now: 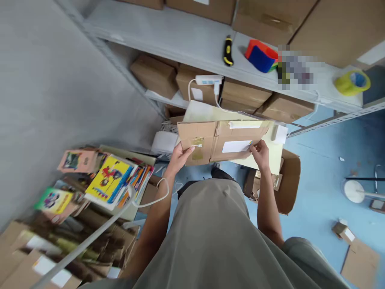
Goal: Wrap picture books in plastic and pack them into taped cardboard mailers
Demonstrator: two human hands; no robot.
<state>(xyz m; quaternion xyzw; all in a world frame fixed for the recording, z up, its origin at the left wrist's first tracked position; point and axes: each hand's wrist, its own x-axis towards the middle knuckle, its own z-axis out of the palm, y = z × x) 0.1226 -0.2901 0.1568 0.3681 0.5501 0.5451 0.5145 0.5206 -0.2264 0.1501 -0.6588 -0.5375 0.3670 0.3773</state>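
Observation:
A flattened cardboard box (207,148) is held up in front of me, over the near edge of a pale yellow table (272,160). It bears a white label (236,146) and a patch of clear tape near its left end. My left hand (179,157) grips the lower left edge, thumb on the front face beside the tape. At the right end, my right hand (260,153) pinches the cardboard near the label's edge. Fingers behind the sheet are hidden on both sides.
A utility knife (228,51), a red and blue roll (261,56) and yellow tape (351,83) lie on the grey shelf (180,34). Below it are boxes and a power strip (209,80). Books (110,180) are stacked left; an open carton (291,182) stands right.

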